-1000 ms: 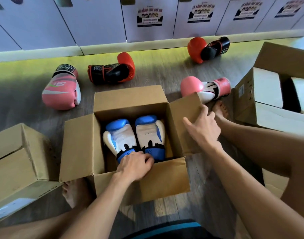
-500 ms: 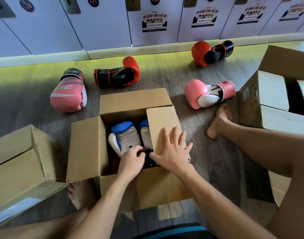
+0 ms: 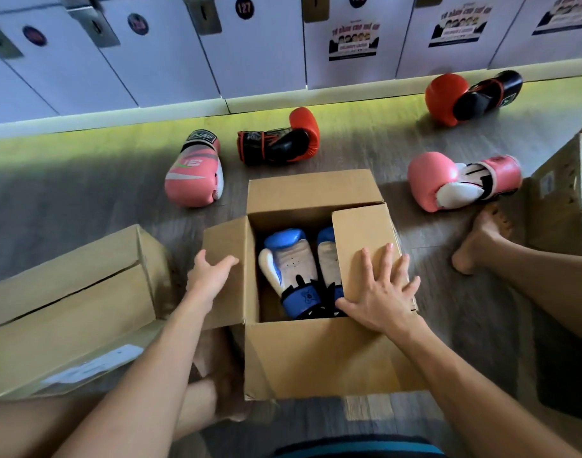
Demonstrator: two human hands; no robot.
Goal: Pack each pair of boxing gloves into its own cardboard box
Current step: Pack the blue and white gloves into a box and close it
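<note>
The right hand [image 3: 382,292] lies flat, fingers straight and spread, pressing the right flap [image 3: 359,233] down over the cardboard box [image 3: 316,358]. Under that flap, 1 of the 2 blue-and-white gloves [image 3: 289,269] is mostly hidden: only its blue tip and a strip of white show just left of the fingers. The other lies in full view between the 2 hands, cuff toward the person.

The left hand [image 3: 212,276] is blurred. Its fingers are loosely spread against the upright left flap [image 3: 227,246], and no grasp can be made out. The far flap [image 3: 312,190], beyond both hands, leans away from them.

Past the left hand lie a pink glove [image 3: 194,176] and a red-and-black glove [image 3: 279,140]. Past the right hand lie a second pink glove [image 3: 448,183] and a second red-and-black glove [image 3: 461,97]. All 4 lie apart on the open floor [image 3: 84,200].

A second box [image 3: 68,309] sits just left of the left hand, crowding the flap's outer face. A third box [image 3: 560,206], right of the right hand, is cut off by the frame edge.
</note>
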